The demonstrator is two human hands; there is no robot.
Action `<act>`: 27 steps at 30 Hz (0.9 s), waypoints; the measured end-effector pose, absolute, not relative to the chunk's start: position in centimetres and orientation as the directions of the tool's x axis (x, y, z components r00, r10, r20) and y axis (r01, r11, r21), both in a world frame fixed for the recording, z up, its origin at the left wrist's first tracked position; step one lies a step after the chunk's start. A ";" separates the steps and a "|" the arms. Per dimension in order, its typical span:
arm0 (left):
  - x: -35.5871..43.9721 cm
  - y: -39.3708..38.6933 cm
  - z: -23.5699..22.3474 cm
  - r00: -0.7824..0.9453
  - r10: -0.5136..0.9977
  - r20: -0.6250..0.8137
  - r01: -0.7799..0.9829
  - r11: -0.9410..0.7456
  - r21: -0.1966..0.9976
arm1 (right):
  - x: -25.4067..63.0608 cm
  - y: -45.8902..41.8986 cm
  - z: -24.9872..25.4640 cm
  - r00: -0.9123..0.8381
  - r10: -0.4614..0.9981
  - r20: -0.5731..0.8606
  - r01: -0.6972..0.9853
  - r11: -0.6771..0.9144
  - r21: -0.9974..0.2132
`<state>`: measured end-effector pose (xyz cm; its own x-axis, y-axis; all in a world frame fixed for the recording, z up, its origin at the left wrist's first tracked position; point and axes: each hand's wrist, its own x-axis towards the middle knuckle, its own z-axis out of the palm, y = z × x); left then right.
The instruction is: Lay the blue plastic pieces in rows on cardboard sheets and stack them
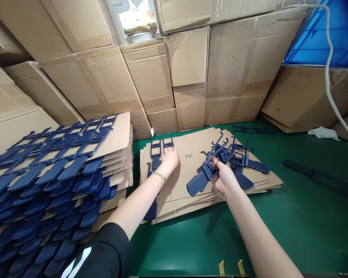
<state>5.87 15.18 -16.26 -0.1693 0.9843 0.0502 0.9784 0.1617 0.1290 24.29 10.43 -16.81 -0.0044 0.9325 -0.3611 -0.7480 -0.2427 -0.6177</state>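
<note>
My left hand (170, 159) is over the left part of a flat cardboard stack (185, 177), its fingers closed on the frame end of a dark blue plastic bracket (168, 144). Another such bracket (156, 154) lies flat beside it, and more line the stack's left edge. My right hand (225, 177) grips a small bunch of dark blue plastic brackets (201, 180), each with a ribbed paddle-shaped end and thin hooked arms. Beneath and beyond that hand, several loose brackets (256, 166) lie in a jumble on the cardboard.
At left stands a tall pile of cardboard sheets (118, 154) layered with rows of brackets (72, 168). Cardboard boxes (234, 65) wall the back of the green table (179, 247). Dark strips (316, 173) lie at right, under a hanging white cable (327, 77).
</note>
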 end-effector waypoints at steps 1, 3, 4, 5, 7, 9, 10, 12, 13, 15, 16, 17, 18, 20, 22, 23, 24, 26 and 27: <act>5.8 15.2 -16.3 -0.174 0.983 0.051 0.976 0.165 0.141 | 24.3 10.4 -16.9 -0.010 0.926 -0.378 -0.754 -0.255 -0.605; 5.8 15.3 -16.3 -0.180 0.982 0.054 0.971 0.169 0.169 | 24.2 10.4 -17.0 -0.023 0.912 -0.410 -0.764 -0.280 -0.581; 5.7 15.3 -16.3 -0.182 0.982 0.056 0.968 0.169 0.186 | 24.2 10.3 -17.0 -0.027 0.915 -0.402 -0.758 -0.281 -0.589; 5.6 15.4 -16.2 -0.184 0.981 0.057 0.964 0.169 0.206 | 24.1 10.3 -17.1 -0.032 0.919 -0.393 -0.752 -0.281 -0.596; 5.4 15.4 -16.2 -0.186 0.981 0.057 0.953 0.166 0.252 | 24.0 10.2 -17.1 -0.041 0.921 -0.388 -0.748 -0.286 -0.599; 5.2 15.4 -16.0 -0.185 0.981 0.059 0.938 0.158 0.310 | 24.0 10.2 -16.9 -0.044 0.915 -0.402 -0.752 -0.295 -0.590; 5.2 15.3 -15.8 -0.180 0.982 0.060 0.928 0.149 0.342 | 24.0 10.2 -16.8 -0.044 0.911 -0.411 -0.756 -0.299 -0.583; 5.4 14.9 -15.3 -0.155 0.985 0.072 0.903 0.112 0.416 | 24.0 10.1 -16.6 -0.043 0.905 -0.423 -0.762 -0.304 -0.572; 5.7 14.6 -14.8 -0.133 0.988 0.079 0.886 0.083 0.457 | 24.0 10.1 -16.5 -0.043 0.905 -0.423 -0.760 -0.304 -0.574; 6.5 13.3 -13.8 -0.074 0.994 0.078 0.835 0.020 0.550 | 24.0 9.9 -16.3 -0.040 0.909 -0.416 -0.748 -0.303 -0.590; 7.1 12.5 -13.3 -0.039 0.997 0.061 0.799 -0.005 0.601 | 24.0 9.8 -16.2 -0.037 0.912 -0.409 -0.738 -0.301 -0.604; 7.7 11.4 -12.8 0.001 1.000 0.025 0.755 -0.017 0.655 | 23.9 9.7 -16.1 -0.039 0.915 -0.402 -0.727 -0.303 -0.617; 8.2 10.3 -12.3 0.049 0.998 -0.024 0.706 -0.018 0.708 | 23.8 9.6 -16.0 -0.045 0.916 -0.399 -0.715 -0.309 -0.628; 9.2 7.7 -11.9 0.174 0.973 -0.151 0.599 0.017 0.801 | 23.4 9.3 -15.9 -0.067 0.914 -0.401 -0.686 -0.334 -0.646; 9.7 5.2 -12.0 0.271 0.936 -0.223 0.515 0.055 0.855 | 23.0 8.9 -16.0 -0.084 0.915 -0.395 -0.656 -0.350 -0.669; 9.8 4.1 -12.3 0.283 0.931 -0.232 0.484 0.070 0.872 | 22.8 8.7 -16.0 -0.096 0.919 -0.382 -0.645 -0.349 -0.680; 9.7 3.1 -12.7 0.278 0.931 -0.236 0.453 0.089 0.887 | 22.6 8.4 -16.1 -0.112 0.928 -0.356 -0.636 -0.343 -0.692; 9.4 1.6 -13.6 0.246 0.931 -0.270 0.322 0.185 0.929 | 22.4 8.0 -16.2 -0.187 0.943 -0.276 -0.617 -0.331 -0.714; 9.2 1.1 -14.0 0.232 0.927 -0.294 0.234 0.240 0.942 | 22.3 7.7 -16.2 -0.241 0.942 -0.232 -0.606 -0.333 -0.722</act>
